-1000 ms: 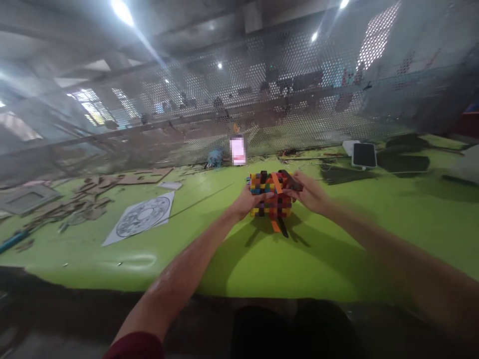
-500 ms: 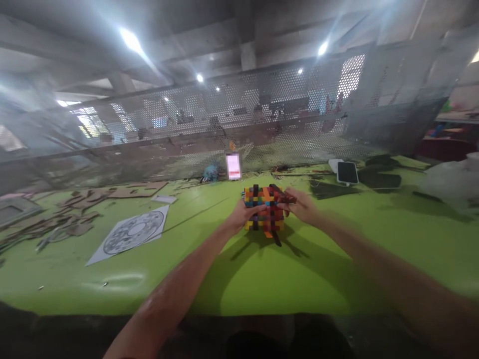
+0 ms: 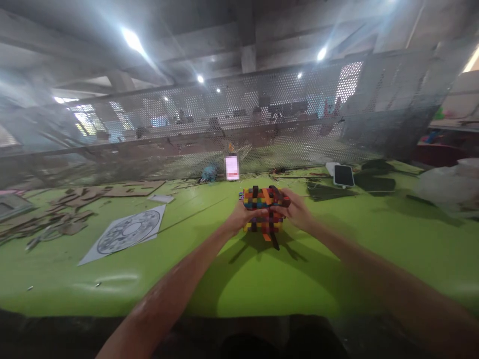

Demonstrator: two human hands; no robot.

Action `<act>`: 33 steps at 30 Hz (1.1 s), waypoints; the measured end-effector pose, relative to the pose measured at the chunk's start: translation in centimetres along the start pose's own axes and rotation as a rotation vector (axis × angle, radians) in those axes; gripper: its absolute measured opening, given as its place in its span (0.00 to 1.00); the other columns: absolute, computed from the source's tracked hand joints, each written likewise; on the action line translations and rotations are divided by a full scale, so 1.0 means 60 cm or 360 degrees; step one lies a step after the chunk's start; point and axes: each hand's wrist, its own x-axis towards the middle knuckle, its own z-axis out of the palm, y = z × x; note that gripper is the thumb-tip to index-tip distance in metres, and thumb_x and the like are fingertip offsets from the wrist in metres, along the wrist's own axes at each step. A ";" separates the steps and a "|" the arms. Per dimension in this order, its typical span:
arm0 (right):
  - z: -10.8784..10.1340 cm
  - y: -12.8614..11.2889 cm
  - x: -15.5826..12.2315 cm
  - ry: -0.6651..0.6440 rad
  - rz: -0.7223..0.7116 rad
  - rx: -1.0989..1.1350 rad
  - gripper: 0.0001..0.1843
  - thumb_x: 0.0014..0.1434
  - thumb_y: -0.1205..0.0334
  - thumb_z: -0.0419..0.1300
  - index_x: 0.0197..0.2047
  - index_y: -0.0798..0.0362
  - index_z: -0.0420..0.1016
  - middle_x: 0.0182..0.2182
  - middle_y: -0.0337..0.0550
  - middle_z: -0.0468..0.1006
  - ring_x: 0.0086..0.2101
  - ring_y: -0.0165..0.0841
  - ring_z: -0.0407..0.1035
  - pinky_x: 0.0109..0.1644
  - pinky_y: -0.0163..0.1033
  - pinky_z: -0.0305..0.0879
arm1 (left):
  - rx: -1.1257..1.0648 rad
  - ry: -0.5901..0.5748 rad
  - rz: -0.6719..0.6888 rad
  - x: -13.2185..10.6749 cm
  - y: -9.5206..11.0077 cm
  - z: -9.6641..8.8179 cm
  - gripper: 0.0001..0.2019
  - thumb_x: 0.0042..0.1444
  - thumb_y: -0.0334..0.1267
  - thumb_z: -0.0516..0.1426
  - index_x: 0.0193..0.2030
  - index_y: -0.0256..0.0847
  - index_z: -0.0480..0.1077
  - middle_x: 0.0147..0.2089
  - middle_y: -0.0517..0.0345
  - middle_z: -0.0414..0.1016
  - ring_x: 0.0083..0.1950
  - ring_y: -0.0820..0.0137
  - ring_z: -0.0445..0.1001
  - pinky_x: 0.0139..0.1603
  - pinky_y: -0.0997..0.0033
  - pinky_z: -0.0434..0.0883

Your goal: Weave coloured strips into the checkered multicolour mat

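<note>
Between my hands is a small block-shaped woven piece (image 3: pixel 256 198) of coloured strips in yellow, red, orange, blue and black. Loose orange and dark strip ends hang below its front. My left hand (image 3: pixel 240 217) grips its left side, thumb lying across the front and fingers hidden behind. On the right side my right hand (image 3: pixel 296 211) is closed at the edge, thumb on the front beside a dark red-brown strip (image 3: pixel 285 200). Whether that strip is pinched in the fingers or only touched is hard to make out.
A printed sheet with a ring pattern (image 3: pixel 129 230) lies left on the green table (image 3: pixel 168 294), near brown flat scraps (image 3: pixel 80 203). A phone (image 3: pixel 343 175), dark green leaf-like pieces (image 3: pixel 325 190) and a whitish plastic bag (image 3: pixel 451 187) are at right. A perforated metal screen (image 3: pixel 179 129) stands behind.
My right hand has shifted in closer against the woven piece, its thumb now lying farther over the front. The dark red-brown strip end sticks out less. The view has turned slightly right.
</note>
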 end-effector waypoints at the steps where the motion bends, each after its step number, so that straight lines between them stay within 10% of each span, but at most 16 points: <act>1: 0.002 0.000 0.001 0.0017 0.0013 0.0041 0.17 0.59 0.51 0.68 0.46 0.47 0.71 0.42 0.47 0.77 0.44 0.46 0.72 0.55 0.57 0.70 | 0.0015 0.0020 0.0019 0.000 0.000 0.001 0.29 0.40 0.47 0.77 0.48 0.36 0.81 0.49 0.44 0.85 0.48 0.56 0.84 0.51 0.57 0.81; 7: -0.004 -0.015 0.008 -0.0154 0.0262 0.0441 0.18 0.54 0.57 0.69 0.47 0.48 0.73 0.45 0.47 0.79 0.43 0.43 0.76 0.47 0.53 0.78 | -0.0025 0.0374 -0.0085 0.007 -0.010 0.001 0.27 0.43 0.54 0.74 0.44 0.37 0.82 0.45 0.47 0.86 0.40 0.60 0.84 0.45 0.58 0.83; 33: -0.015 -0.013 0.019 0.0136 0.0377 0.0646 0.16 0.41 0.59 0.73 0.36 0.51 0.80 0.21 0.34 0.71 0.19 0.25 0.55 0.20 0.35 0.56 | 0.0030 0.0056 0.0040 0.000 0.004 0.004 0.24 0.43 0.47 0.75 0.45 0.38 0.82 0.49 0.47 0.85 0.48 0.59 0.83 0.56 0.55 0.78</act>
